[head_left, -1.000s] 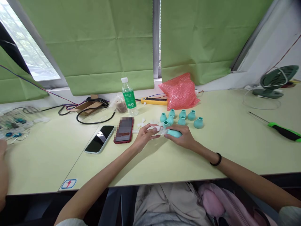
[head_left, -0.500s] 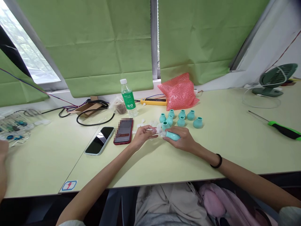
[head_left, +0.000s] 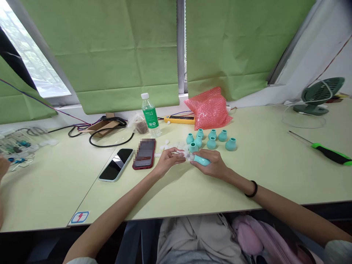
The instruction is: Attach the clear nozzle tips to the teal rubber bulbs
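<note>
My right hand [head_left: 211,163] is wrapped round a turquoise, smooth, rounded piece [head_left: 201,160], held on its side above the table. A translucent whitish part [head_left: 189,156] meets its left end. My left hand [head_left: 171,161] pinches that part from the other side, thumb against fingers; its exact kind is too small to make out. Just beyond my hands stand several turquoise bulb-shaped pieces with open necks [head_left: 211,142], the closest one [head_left: 193,147] right behind my right fingers. Small white translucent bits [head_left: 166,144] lie scattered behind my left hand.
Left of my hands lie a red-cased phone [head_left: 144,154] and a pale-cased phone [head_left: 116,165]. A water bottle [head_left: 150,115], a yellow tool [head_left: 179,119] and red bubble wrap [head_left: 209,109] sit at the back. Rightward are a screwdriver [head_left: 327,150] and a green fan [head_left: 316,96]. Another person's hand [head_left: 3,167] shows far left.
My left fingers have closed in a little on the whitish part, which sits nearer the turquoise piece. The other person's hand at far left has shifted slightly. The view has moved a little.
</note>
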A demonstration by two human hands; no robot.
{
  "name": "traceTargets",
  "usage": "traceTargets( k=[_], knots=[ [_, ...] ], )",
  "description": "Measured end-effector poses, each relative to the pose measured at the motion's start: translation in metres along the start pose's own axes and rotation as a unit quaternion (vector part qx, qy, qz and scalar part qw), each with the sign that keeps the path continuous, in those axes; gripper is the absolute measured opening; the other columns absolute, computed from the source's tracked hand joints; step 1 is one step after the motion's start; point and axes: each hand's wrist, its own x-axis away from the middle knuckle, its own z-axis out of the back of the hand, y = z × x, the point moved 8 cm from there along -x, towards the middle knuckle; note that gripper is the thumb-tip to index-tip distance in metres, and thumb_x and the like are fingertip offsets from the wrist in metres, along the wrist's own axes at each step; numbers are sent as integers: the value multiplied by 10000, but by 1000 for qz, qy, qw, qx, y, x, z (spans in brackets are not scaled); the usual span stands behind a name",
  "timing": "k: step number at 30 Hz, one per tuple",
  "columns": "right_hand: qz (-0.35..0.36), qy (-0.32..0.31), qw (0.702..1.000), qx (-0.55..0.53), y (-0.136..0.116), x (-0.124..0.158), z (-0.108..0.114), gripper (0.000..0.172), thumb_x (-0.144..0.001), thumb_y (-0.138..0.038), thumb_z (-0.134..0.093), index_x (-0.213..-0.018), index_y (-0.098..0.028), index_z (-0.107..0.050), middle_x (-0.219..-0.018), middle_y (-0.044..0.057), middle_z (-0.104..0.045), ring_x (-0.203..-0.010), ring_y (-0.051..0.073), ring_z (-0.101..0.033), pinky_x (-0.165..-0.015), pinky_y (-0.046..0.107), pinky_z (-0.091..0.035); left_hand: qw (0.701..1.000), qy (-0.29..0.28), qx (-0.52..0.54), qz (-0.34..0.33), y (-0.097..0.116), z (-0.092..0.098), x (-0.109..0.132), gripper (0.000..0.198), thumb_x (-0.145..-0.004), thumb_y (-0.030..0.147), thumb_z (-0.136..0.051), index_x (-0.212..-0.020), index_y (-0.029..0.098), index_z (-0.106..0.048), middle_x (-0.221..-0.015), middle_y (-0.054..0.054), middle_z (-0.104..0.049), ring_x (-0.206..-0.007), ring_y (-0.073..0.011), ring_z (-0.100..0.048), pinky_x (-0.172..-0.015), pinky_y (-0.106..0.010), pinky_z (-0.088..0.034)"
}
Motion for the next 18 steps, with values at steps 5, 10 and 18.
traceTargets(
  k=[5,10,18],
  knots=[
    [0,-2,1000,18,-1,2,-3,231,-677,-299,-557,-843,-145,-599,-720,72,-632,-616,139,-574,-553,238,-439,1000,18,14,-5,-3,2,-1,197,-616,228,-635,-724,101,-530,-719,-38,-629,-712,-154,-595,-825,-396,-391],
    [-78,0,994,-78,4,-1,-5,204,-659,-309,-570,-768,-147,-627,-708,73,-636,-635,158,-577,-583,254,-445,999,24,45,-11,-4,2,1,189,-623,249,-628,-675,103,-519,-683,-38,-627,-742,-166,-593,-834,-392,-384],
    [-330,-86,896,-286,23,12,-31,294,-623,-394,-568,-756,-142,-642,-539,-1,-561,-406,88,-453,-390,210,-361,997,21,59,-45,3,-5,6,177,-677,284,-572,-720,118,-528,-807,-68,-621,-887,-198,-553,-838,-374,-388]
  ],
)
